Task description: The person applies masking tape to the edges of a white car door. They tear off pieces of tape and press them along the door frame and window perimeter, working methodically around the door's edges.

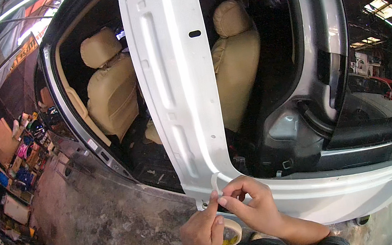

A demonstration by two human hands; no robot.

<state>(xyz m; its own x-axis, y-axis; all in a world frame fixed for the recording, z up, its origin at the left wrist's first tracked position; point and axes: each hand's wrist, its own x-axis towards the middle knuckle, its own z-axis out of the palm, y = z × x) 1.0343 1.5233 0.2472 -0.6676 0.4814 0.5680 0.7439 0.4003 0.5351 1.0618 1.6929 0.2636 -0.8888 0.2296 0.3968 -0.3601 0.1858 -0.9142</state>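
White-painted metal forms the pillar (185,88), with a pale tape strip (214,181) at its curved foot. The right hand (255,206) pinches the strip's lower end between thumb and forefinger — the left hand (201,232) points a forefinger at the same spot, but whether it grips I cannot tell. Just beside it is the tape roll (237,228). Light, even tension — then short smoothing strokes round the bend — should keep creases out.

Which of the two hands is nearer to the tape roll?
The left hand: the tape roll appears directly against it in this view, while the right hand sits higher and farther right.
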